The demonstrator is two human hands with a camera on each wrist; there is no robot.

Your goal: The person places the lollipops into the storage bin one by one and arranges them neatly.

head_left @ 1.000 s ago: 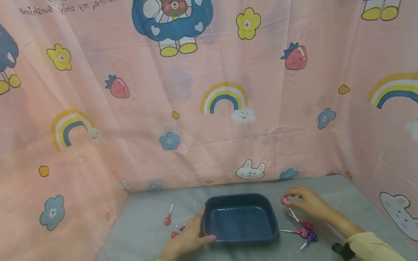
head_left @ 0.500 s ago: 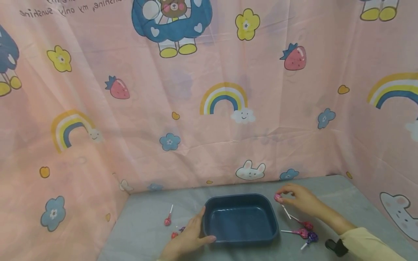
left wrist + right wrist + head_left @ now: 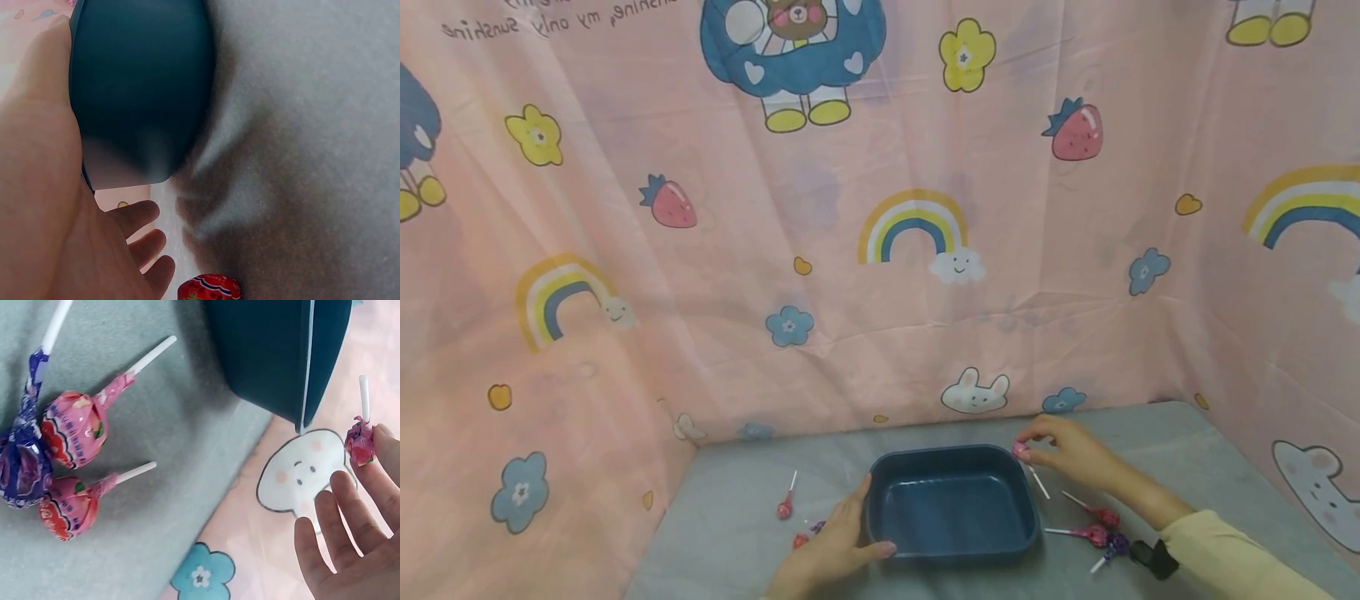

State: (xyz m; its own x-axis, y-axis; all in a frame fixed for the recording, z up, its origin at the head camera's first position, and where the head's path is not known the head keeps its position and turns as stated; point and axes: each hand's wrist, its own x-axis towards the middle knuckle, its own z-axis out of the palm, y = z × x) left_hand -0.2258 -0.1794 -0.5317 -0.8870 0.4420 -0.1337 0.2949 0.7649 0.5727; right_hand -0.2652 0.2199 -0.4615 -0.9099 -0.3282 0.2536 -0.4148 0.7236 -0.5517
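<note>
My left hand (image 3: 838,540) rests against the left end of a dark blue rectangular tray (image 3: 955,508), its index finger along the side and its thumb at the front corner. In the left wrist view the other fingers (image 3: 150,247) stand free of the tray. With thumb and index finger, my right hand (image 3: 1063,454) pinches a pink-wrapped lollipop (image 3: 360,447) by its head, beside the tray's far right corner. Its white stick (image 3: 1040,483) points down in the head view. Nothing lies inside the tray.
Right of the tray lie two pink-and-red lollipops (image 3: 74,428) and a purple lollipop (image 3: 25,464). To the left are a red lollipop (image 3: 785,507) and others partly behind my left hand. A pink patterned cloth (image 3: 917,333) hangs behind the grey table (image 3: 730,483).
My right hand has moved left with the lollipop, away from the other lollipops and up to the tray's right corner. The left hand and tray stay put.
</note>
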